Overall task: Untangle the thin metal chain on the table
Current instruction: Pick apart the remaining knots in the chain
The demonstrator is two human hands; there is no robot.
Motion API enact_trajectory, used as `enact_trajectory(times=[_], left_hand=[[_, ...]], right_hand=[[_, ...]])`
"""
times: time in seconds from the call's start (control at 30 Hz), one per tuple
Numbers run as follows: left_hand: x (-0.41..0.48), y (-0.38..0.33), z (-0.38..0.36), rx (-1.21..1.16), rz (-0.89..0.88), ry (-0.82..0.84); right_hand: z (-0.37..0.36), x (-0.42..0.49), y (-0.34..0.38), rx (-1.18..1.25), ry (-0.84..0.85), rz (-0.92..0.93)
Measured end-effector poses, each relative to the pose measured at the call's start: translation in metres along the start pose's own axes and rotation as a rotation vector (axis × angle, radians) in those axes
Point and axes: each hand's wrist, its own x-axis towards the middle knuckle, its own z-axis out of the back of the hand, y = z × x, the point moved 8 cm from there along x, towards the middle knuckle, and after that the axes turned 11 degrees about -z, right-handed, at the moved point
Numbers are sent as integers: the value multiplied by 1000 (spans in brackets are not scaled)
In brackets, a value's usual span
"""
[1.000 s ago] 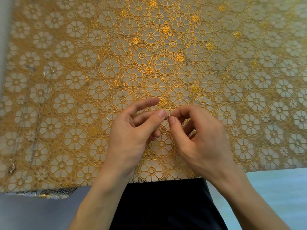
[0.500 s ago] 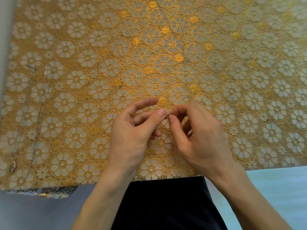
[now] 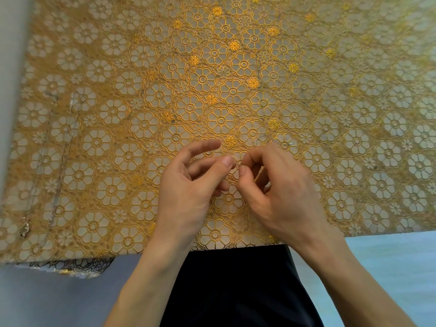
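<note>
- While both hands work over the near middle of the surface (image 3: 354, 67), we find the left hand (image 3: 186, 187) and right hand (image 3: 278, 192) drawn together, thumb tips almost meeting.
- Grip, left: thumb and a finger pressed together on a small bit of the chain (image 3: 237, 164); the index finger is lifted clear and points away from the pinch.
- Grip, right: thumb and forefinger closed on the same small bit, the other fingers curled under.
- Location of the task's thing: the chain sits between the two thumb tips, held just above the patterned cloth (image 3: 141, 114). A faint silvery strand (image 3: 280, 140) appears to trail out beyond the right knuckles and lie on the cloth.
- Progress, in our judgement: the work is mid-course. The hands are picking at one point, presumably a knot. We see no chain laid out straight near the hands, so the untangling is not finished.
- Remaining, as we judge it: loosen the pinched point, draw the strands apart, lay the chain flat.
- Hard to make out: the chain is too thin against the gold floral pattern to trace; the knot itself is hidden by the fingertips.
- Other pale thin lines (image 3: 63, 149) lie along the far left of the cloth; we cannot tell what they are.
</note>
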Motion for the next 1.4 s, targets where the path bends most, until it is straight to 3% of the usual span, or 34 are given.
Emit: enact_trajectory(times=[0.27,0.4,0.57,0.83,1.4], left_hand=[[-16,0,11,31,8,-62],[-35,-18,33,463,-194,-100],[-51,-25,24,866,-453,139],[-57,-11,14,938,-516,277],[-58,-8,11,946,-519,247]], right_hand=[[-1,-14,3,34,48,-4],[-2,-23,3,-9,59,33],[-9,-41,3,-148,72,124],[-11,-62,1,-252,104,195],[-9,-66,0,-247,80,173]])
